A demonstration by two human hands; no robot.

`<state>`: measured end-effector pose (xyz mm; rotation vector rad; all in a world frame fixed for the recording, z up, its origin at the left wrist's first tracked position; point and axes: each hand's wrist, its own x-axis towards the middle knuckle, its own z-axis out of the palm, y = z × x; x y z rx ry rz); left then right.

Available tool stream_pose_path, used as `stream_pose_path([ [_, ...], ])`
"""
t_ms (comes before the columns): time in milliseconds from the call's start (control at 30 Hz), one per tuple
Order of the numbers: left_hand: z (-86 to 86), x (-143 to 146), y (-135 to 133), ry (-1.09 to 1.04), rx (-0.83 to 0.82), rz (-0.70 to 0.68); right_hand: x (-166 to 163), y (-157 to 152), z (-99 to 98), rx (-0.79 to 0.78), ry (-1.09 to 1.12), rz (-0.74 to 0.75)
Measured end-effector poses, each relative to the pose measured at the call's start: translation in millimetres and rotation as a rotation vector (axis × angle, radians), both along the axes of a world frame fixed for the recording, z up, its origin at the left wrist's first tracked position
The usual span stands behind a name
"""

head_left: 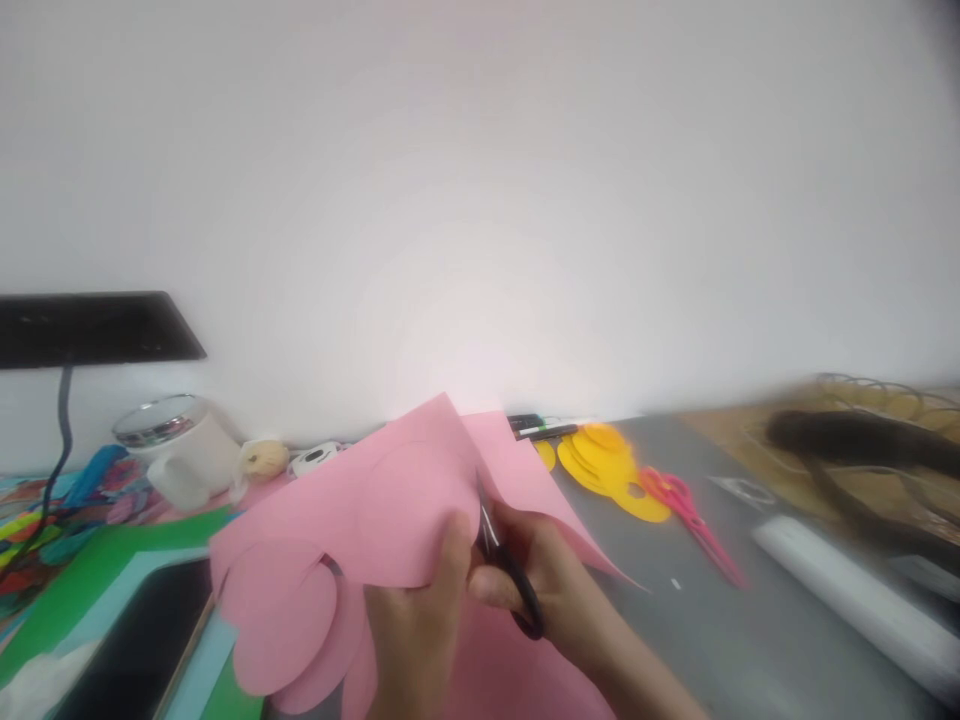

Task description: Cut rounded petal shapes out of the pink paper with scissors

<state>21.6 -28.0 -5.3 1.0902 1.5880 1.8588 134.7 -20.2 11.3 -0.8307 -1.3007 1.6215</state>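
A sheet of pink paper [397, 470] is raised in front of me, gripped by my left hand [424, 620] with the thumb on top. My right hand [544, 575] is closed round black-handled scissors [514, 585]. Their metal blades point away from me and sit in a cut along the paper's right part. One strip of the sheet hangs off to the right of the blades. Rounded pink cut pieces [285, 630] lie below and left of my left hand. Fingers under the paper are hidden.
Yellow paper cut-outs [600, 465] and pink scissors [694, 520] lie right on the grey table [652, 640]. A white roll [847, 600] is farther right. Left are a white lidded mug [187, 455], a dark phone-like slab [142, 640] and green paper [67, 600]. A wall stands behind.
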Motion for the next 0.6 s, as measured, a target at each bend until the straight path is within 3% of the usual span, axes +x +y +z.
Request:
stream_pose_path([
  [600, -0.9, -0.9, -1.3, -0.040, -0.042, -0.028, 0.0, -0.4, -1.7, -0.006, -0.016, -0.008],
])
